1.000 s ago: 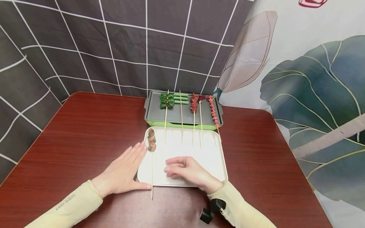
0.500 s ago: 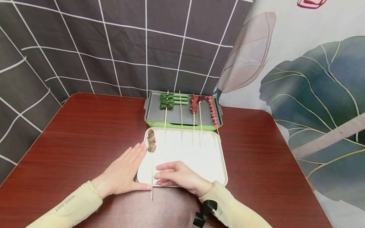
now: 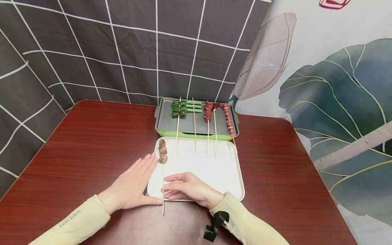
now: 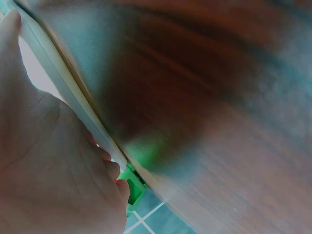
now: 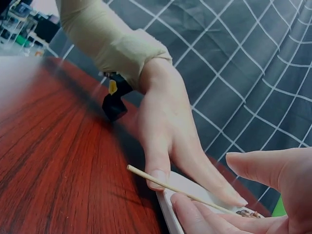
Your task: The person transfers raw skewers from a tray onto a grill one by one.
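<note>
A skewer with brown, rounded pieces of food at its far end lies along the left side of a white tray, its bare stick jutting past the front rim. My left hand rests along the tray's left edge with fingers straight, its thumb tip by the stick at the front rim. My right hand is over the tray's front with its fingertips at the stick. In the right wrist view, the right thumb stands apart from the stick, while the other fingers lie close to it. Contact there is hard to tell.
Behind the tray stands a green grill with a grey top. Green pepper, green stalk and several red food skewers lie on it, their sticks reaching over the tray. The reddish-brown table surrounds them.
My right hand has moved left across the tray, its fingertips reaching the skewer's stick. My left hand, the tray and the skewers have stayed in place.
</note>
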`<state>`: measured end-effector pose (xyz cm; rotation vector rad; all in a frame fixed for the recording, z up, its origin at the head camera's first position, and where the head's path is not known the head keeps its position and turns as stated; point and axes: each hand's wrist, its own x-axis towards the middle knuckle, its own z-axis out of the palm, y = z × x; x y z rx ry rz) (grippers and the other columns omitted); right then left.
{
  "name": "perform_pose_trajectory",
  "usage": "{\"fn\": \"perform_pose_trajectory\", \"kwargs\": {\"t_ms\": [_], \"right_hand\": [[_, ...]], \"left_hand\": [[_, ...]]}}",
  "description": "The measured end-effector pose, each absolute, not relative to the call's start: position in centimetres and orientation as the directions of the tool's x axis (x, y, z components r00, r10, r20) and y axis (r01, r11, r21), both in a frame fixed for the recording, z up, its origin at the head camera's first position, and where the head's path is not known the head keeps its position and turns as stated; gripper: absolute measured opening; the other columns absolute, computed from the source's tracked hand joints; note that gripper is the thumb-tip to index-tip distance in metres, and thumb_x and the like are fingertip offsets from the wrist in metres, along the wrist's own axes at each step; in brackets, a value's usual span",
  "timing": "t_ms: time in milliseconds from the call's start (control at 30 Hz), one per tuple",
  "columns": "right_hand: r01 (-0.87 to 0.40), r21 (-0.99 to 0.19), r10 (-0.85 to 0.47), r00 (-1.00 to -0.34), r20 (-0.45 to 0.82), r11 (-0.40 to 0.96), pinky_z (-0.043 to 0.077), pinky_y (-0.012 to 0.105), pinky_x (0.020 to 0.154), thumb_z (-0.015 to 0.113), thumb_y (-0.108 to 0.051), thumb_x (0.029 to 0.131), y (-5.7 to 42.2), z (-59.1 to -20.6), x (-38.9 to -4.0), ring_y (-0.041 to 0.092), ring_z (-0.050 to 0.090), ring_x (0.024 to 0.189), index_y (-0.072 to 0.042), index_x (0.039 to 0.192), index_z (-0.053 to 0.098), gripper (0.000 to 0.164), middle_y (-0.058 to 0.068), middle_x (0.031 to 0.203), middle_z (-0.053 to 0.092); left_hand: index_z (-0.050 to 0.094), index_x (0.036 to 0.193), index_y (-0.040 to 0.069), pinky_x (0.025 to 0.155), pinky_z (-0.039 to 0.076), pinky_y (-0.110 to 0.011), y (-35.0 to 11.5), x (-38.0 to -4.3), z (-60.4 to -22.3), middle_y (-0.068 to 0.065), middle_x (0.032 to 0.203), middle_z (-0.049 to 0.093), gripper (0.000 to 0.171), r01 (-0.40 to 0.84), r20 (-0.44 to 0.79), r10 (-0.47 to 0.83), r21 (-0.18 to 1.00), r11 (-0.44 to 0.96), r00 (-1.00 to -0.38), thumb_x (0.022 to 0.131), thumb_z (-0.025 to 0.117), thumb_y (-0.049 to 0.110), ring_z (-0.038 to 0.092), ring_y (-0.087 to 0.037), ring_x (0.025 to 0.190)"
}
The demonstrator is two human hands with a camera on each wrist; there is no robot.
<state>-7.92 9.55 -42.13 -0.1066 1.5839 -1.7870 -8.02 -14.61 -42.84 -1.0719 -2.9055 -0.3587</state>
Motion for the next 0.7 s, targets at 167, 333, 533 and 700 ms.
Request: {"fn": "perform_pose_trajectory", "kwargs": {"t_ms": [167, 333, 533, 700], "right_hand": [[0.458, -0.889, -0.553, -0.737, -0.389, 0.016, 0.059, 0.037, 0.088, 0.063, -0.006, 0.098, 9.55, -42.19, -7.96, 0.025, 0.072, 0.093, 0.014, 0.137, 0.052, 0.046, 0.023, 0.11, 0.071], [0.458, -0.889, -0.536, -0.751, -0.386, -0.002, 0.06, 0.036, 0.084, 0.066, -0.001, 0.096, 9.63, -42.12, -7.93, 0.019, 0.071, 0.084, 0.013, 0.137, 0.052, 0.046, 0.02, 0.105, 0.073], [0.464, -0.886, -0.543, -0.745, -0.387, -0.005, 0.061, 0.033, 0.079, 0.064, 0.006, 0.094, 10.11, -42.05, -7.71, 0.016, 0.07, 0.08, 0.013, 0.138, 0.05, 0.047, 0.012, 0.099, 0.071], [0.458, -0.889, -0.541, -0.75, -0.382, -0.007, 0.062, 0.033, 0.077, 0.063, 0.008, 0.093, 10.49, -41.86, -7.45, 0.016, 0.069, 0.082, 0.013, 0.138, 0.05, 0.048, 0.011, 0.1, 0.069]], "left_hand": [[0.029, 0.154, -0.012, 0.121, 0.021, -0.049, -14.56, -8.01, -42.99, -0.025, 0.161, 0.029, 0.122, 0.633, 0.098, 0.629, 0.225, 0.741, -0.771, 0.082, 0.056, 0.083, 0.024, -0.038, 0.15], [0.029, 0.154, -0.012, 0.121, 0.022, -0.05, -14.48, -8.0, -42.92, -0.026, 0.16, 0.029, 0.122, 0.632, 0.096, 0.629, 0.229, 0.74, -0.771, 0.082, 0.056, 0.083, 0.025, -0.038, 0.149], [0.03, 0.154, -0.012, 0.121, 0.022, -0.05, -14.52, -7.94, -42.85, -0.025, 0.161, 0.029, 0.121, 0.624, 0.081, 0.625, 0.239, 0.744, -0.776, 0.083, 0.056, 0.083, 0.025, -0.038, 0.149], [0.03, 0.154, -0.012, 0.121, 0.022, -0.05, -14.52, -7.95, -42.88, -0.025, 0.161, 0.029, 0.121, 0.623, 0.078, 0.625, 0.237, 0.745, -0.777, 0.082, 0.056, 0.083, 0.025, -0.038, 0.149]]}}
